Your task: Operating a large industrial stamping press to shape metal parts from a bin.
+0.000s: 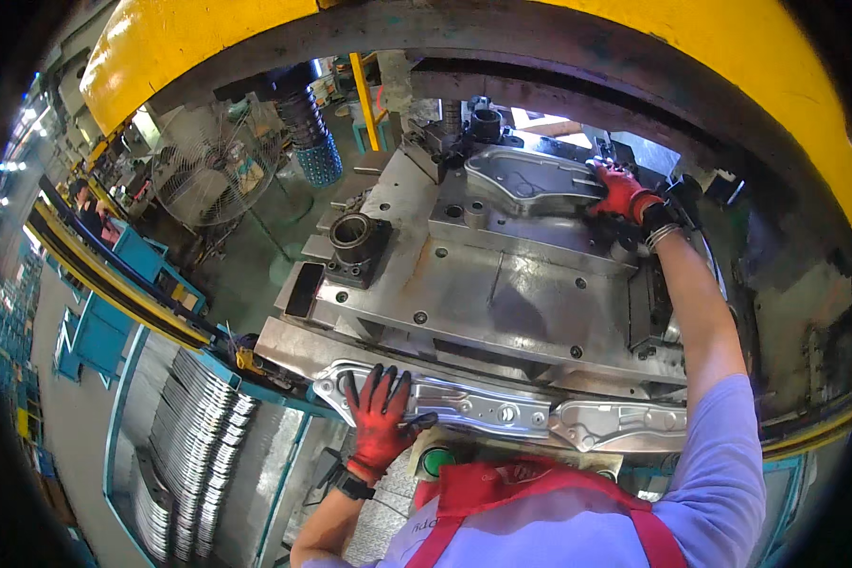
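My left hand (380, 423), in a red glove with dark fingertips, lies with spread fingers on a long stamped metal part (473, 409) at the front edge of the press bed. Its thumb points right along the part. Beside that part, to the right, sits another stamped metal piece (625, 426). My right arm reaches far forward. The red-gloved right hand (620, 192) grips the right end of a stamped metal panel (530, 177), which rests on the raised block of the steel die (502, 284). Its fingertips are partly hidden at the panel's edge.
A round guide bushing (352, 237) and a dark flat rectangular object (304, 290) sit on the die's left. The yellow press frame (729, 47) arches overhead. At lower left, a bin (114, 454) holds stacked metal parts. A fan (213, 170) stands beyond; a green button (436, 461) is near my apron.
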`<act>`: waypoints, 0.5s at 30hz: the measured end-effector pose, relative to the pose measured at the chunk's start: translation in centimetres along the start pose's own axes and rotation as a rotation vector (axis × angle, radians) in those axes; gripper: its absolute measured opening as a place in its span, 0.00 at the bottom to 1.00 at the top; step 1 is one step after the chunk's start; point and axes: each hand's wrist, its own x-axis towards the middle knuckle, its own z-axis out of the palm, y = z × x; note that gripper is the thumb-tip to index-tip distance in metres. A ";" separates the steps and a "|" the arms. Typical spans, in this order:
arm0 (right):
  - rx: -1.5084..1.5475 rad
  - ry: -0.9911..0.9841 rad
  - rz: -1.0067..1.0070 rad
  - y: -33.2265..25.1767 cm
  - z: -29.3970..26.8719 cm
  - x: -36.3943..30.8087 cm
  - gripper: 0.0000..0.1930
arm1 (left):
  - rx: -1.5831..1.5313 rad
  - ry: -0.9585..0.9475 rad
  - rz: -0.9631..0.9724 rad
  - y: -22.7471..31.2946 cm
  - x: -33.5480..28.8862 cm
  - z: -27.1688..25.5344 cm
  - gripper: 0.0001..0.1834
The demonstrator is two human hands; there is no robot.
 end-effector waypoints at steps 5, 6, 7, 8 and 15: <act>0.031 -0.211 0.002 3.5 2.2 2.6 0.52 | -0.007 0.116 -0.080 -0.7 -1.0 0.1 0.40; 0.014 -0.165 -0.021 3.3 3.3 2.6 0.53 | 0.003 0.137 -0.103 -0.9 -1.4 0.2 0.37; -0.008 -0.117 -0.028 3.7 4.1 2.1 0.53 | -0.024 0.142 -0.102 -0.7 -1.3 0.0 0.36; -0.031 -0.070 -0.036 4.1 4.6 1.7 0.53 | -0.028 0.148 -0.095 -0.6 -1.4 0.1 0.35; -0.109 -0.192 0.129 2.8 1.9 -0.7 0.50 | -0.127 0.317 -0.160 0.1 -4.0 -0.4 0.37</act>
